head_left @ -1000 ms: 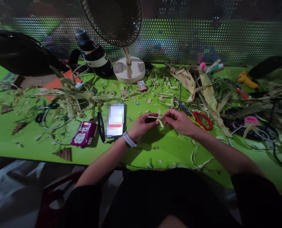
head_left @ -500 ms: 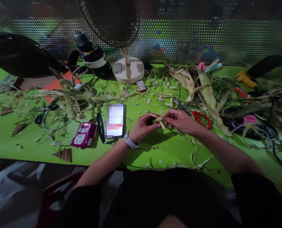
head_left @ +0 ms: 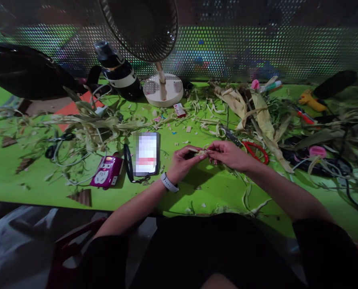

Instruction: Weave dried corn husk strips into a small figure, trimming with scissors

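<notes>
Red scissors (head_left: pixel 256 152) beside right hand (head_left: pixel 228 154).

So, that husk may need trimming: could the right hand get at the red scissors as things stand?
Probably yes: the scissors lie uncovered on the table just beside the right hand, but its fingers now pinch the husk piece with the left hand.

The scene is dim, with the bright lime-green counter (head_left: pixel 31 176) the best-lit surface; light falls from above and ahead, leaving the near edge and the lower part of the view almost black. The hands cast a soft dark shadow on the counter just below them. The perforated metal back wall (head_left: pixel 257 48) glitters with coloured speckle. Wide-angle distortion bows the counter's edges. The rectangular phone screen (head_left: pixel 147 152) is pixelated, and the far corners are murky and soft.
</notes>
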Motion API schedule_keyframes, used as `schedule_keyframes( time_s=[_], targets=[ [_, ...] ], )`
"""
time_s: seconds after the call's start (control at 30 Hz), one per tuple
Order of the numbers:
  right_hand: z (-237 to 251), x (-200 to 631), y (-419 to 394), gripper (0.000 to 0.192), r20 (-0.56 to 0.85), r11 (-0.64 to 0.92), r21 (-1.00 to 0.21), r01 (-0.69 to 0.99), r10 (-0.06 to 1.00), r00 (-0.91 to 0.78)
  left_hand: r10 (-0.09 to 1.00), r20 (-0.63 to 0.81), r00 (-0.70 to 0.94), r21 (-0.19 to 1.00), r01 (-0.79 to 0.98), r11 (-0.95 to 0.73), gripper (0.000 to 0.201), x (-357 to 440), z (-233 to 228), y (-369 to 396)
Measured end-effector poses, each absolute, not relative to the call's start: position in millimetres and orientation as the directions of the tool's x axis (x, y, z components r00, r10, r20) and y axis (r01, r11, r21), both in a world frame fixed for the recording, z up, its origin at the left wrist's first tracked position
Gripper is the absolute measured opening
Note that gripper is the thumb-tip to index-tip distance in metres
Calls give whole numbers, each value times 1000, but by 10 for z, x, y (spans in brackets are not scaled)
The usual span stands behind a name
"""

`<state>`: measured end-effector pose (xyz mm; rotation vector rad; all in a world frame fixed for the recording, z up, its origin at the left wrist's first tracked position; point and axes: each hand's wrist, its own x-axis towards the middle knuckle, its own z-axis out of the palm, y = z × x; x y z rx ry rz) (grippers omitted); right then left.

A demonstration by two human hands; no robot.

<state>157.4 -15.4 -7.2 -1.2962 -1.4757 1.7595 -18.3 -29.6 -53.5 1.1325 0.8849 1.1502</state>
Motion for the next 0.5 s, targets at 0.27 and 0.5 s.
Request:
schedule_keyframes(
  time_s=[0.27, 0.5],
  targets=[
    [-142, 1603, -109, 8, -458, -433, -887, 160, 778, -430, 973, 149, 177, 986, -108, -131, 20, -191, -607, -313],
    [-172, 1565, -135, 16, -418, -368, -908, 200, 814, -403, 970, 194, 144, 979, -91, -182, 17, -198, -579, -311]
  ],
)
